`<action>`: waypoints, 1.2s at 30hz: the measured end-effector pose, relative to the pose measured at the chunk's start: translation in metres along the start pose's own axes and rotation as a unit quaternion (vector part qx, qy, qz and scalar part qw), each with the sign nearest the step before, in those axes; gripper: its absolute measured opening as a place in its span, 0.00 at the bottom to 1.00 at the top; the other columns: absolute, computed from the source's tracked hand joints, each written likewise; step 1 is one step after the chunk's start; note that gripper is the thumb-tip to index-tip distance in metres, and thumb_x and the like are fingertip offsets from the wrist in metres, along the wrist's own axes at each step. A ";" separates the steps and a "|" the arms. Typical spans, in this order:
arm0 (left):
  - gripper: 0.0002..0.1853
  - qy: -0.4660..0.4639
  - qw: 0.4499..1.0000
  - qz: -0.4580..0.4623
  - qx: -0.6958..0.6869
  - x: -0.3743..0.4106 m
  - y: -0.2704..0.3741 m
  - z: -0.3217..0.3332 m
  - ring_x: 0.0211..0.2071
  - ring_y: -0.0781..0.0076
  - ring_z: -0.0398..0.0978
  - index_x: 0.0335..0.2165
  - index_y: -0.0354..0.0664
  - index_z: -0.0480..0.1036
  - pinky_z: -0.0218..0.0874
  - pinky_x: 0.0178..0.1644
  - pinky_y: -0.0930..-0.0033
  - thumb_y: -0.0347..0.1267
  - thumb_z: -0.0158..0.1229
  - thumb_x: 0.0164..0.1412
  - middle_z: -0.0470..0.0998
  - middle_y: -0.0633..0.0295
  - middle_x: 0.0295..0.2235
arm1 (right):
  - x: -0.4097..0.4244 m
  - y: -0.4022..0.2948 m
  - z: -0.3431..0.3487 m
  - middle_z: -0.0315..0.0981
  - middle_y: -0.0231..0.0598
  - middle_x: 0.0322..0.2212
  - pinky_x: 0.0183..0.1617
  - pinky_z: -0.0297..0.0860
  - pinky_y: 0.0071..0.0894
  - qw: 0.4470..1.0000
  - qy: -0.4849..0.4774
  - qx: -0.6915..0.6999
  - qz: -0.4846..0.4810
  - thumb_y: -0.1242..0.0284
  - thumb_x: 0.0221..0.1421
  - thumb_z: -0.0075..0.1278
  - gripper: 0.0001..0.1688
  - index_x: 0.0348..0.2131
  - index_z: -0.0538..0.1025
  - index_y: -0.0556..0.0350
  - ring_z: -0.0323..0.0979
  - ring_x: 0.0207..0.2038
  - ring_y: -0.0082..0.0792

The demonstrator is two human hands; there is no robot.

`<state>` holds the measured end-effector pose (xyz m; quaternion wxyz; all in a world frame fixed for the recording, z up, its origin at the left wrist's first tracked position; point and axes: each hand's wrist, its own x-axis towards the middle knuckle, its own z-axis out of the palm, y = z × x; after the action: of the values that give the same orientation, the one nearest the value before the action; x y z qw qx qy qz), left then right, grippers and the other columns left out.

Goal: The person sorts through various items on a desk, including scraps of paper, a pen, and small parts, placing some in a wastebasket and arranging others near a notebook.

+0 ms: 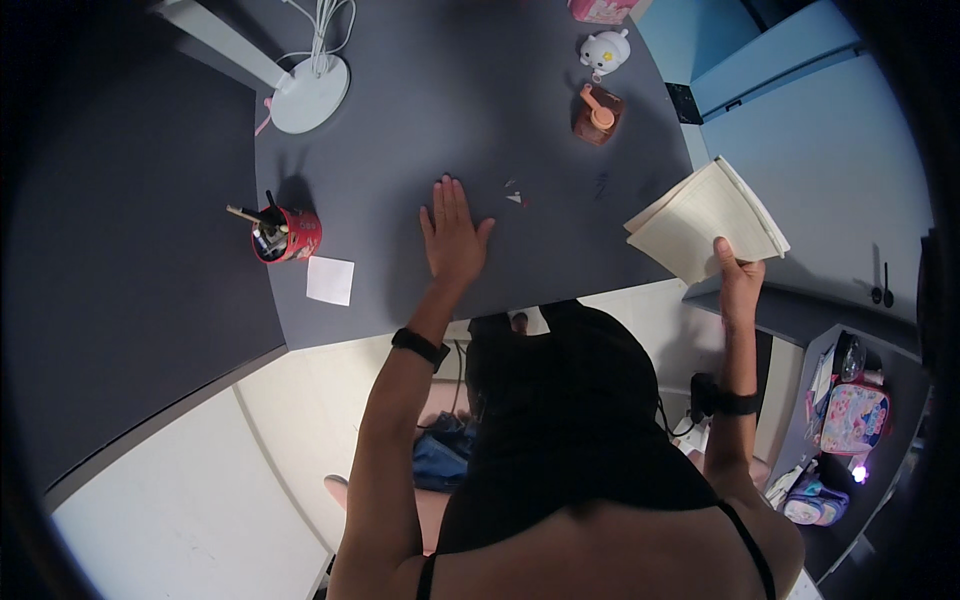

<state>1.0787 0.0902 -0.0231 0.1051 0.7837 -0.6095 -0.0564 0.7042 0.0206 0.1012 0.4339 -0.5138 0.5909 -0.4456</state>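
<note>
My left hand (454, 236) lies palm down on the grey desk (405, 127), its thumb and little finger spread and nothing in it. A few small scraps (514, 198), one white and pointed, rest just right of its fingertips. Off the desk's right edge, my right hand (741, 289) grips an open or folded-back notebook (697, 221) with cream pages, the thumb on top of the paper. The notebook is held up in the air, tilted; its cover is mostly hidden. My right fingers are hidden beneath it.
A red pen cup (300, 234) stands at the desk's left, beside a square white paper (330, 281). Behind it is a white lamp base (311, 94) with coiled cables. At back right are a brown pump bottle (598, 120) and a white animal figure (604, 52). Shelves (795, 390) hold bags.
</note>
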 end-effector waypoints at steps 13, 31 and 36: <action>0.36 -0.076 0.929 0.128 -0.340 0.060 0.136 0.028 0.62 0.56 0.39 0.59 0.36 0.44 0.30 0.63 0.52 0.46 0.42 0.61 0.44 0.51 0.61 | 0.046 0.002 -0.031 0.71 0.37 0.38 0.46 0.61 0.24 0.999 -0.019 -0.004 -0.026 0.70 0.49 0.57 0.22 0.42 0.71 0.64 0.67 0.40 0.25; 0.48 0.039 0.963 -0.260 -0.052 -0.035 -0.017 -0.001 0.63 0.51 0.30 0.59 0.34 0.36 0.31 0.61 0.44 0.55 0.45 0.55 0.35 0.48 0.62 | 0.090 -0.030 0.034 0.70 0.37 0.38 0.47 0.63 0.26 0.969 -0.247 0.016 -0.006 0.74 0.49 0.54 0.23 0.44 0.68 0.64 0.67 0.41 0.26; 0.35 0.077 0.919 -0.231 -0.311 0.017 -0.012 -0.028 0.57 0.53 0.53 0.54 0.35 0.55 0.47 0.57 0.55 0.48 0.50 0.56 0.58 0.45 0.54 | 0.090 -0.032 0.071 0.69 0.38 0.39 0.48 0.63 0.27 0.946 -0.324 0.012 0.015 0.73 0.48 0.55 0.26 0.46 0.66 0.62 0.67 0.42 0.28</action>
<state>1.1005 0.0796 0.0023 0.3741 0.8325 -0.3530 -0.2059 0.7715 -0.0771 0.1115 0.6148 -0.6165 0.4206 -0.2551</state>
